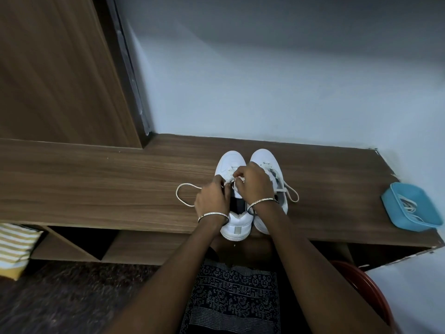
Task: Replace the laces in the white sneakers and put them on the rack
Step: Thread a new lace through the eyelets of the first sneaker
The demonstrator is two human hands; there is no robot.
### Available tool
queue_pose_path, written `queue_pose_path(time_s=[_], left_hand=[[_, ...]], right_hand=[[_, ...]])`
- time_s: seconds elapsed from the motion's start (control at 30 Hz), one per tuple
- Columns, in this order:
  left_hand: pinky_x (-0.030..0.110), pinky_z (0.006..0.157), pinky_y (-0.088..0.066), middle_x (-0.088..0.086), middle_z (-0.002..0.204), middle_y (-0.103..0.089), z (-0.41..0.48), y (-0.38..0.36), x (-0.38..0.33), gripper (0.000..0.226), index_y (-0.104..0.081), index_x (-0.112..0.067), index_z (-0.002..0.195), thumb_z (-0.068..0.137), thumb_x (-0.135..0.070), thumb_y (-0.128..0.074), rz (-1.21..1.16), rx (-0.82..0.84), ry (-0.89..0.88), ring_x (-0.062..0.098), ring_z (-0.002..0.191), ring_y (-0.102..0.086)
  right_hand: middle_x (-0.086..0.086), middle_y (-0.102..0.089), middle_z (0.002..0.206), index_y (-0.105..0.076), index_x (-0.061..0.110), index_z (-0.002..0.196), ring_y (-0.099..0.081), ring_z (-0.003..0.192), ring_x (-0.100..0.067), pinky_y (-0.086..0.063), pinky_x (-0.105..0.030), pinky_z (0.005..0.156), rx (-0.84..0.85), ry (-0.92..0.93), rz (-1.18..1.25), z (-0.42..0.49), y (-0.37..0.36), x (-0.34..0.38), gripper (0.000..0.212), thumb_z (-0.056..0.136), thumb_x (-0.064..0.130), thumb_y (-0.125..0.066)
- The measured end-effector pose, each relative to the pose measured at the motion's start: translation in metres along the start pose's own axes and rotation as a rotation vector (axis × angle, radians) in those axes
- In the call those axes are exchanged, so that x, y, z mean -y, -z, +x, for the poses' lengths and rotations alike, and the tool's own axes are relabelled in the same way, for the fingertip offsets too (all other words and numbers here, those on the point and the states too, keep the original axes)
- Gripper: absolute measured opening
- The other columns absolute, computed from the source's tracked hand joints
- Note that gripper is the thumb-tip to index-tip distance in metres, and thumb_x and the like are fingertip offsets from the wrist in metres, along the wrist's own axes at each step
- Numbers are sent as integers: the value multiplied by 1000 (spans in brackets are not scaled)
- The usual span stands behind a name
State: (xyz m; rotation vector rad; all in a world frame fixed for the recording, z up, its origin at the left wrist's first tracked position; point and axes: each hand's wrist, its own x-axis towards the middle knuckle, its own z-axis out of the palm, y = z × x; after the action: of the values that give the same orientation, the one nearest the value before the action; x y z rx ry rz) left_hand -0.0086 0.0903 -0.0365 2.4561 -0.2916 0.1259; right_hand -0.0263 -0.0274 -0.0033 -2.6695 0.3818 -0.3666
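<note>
On the wooden table (pixel 96 179), the left sneaker (pixel 231 160) and right sneaker (pixel 265 157) stand side by side at its near edge. Their long axes run away from me, toes toward the wall. Both my forearms reach over the left sneaker, where my left grip (pixel 212 196) and right grip (pixel 255 186) each pinch its white lace (pixel 177 192), fingers curled.
</note>
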Motion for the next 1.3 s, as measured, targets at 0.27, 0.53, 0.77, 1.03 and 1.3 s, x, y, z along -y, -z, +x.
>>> queue_pose_path(time_s=[0.27,0.53,0.77,1.03,1.3], left_hand=[[33,62,-36,6,88,-68,1,-5,6,22,-58,-19,96,96,-40,-51,-53,-5,14,34,84,-64],[34,60,-35,9,86,-68,1,-4,7,28,-57,-16,95,96,-43,-51,-28,-21,-22,37,82,-63],[37,62,-42,8,85,-69,3,-8,12,25,-59,-18,94,95,-42,-51,-65,-18,-23,36,81,-63],[34,61,-35,9,88,-68,4,-8,13,26,-57,-19,97,96,-42,-47,-14,-3,-29,36,83,-63],[35,61,-35,12,88,-66,3,-8,14,31,-56,-18,98,97,-49,-48,-1,-11,-24,39,82,-62]], right_hand=[[-13,-60,110,-64,6,105,-58,103,-33,-45,-38,70,7,133,-307,6,-6,-1,18,91,0,-54],[-20,-63,112,-54,0,111,-59,107,-38,-48,-42,85,19,-127,-45,8,-9,-13,25,86,2,-57],[-6,-65,102,-71,15,97,-54,101,-28,-49,-42,81,-6,104,10,-2,-4,-4,14,87,22,-64],[-12,-65,103,-68,6,98,-56,104,-31,-46,-38,79,32,62,-293,4,0,17,18,90,18,-58],[-10,-49,52,-47,12,47,-59,61,-30,-44,-32,54,-50,-472,367,9,7,-9,38,84,9,-53]])
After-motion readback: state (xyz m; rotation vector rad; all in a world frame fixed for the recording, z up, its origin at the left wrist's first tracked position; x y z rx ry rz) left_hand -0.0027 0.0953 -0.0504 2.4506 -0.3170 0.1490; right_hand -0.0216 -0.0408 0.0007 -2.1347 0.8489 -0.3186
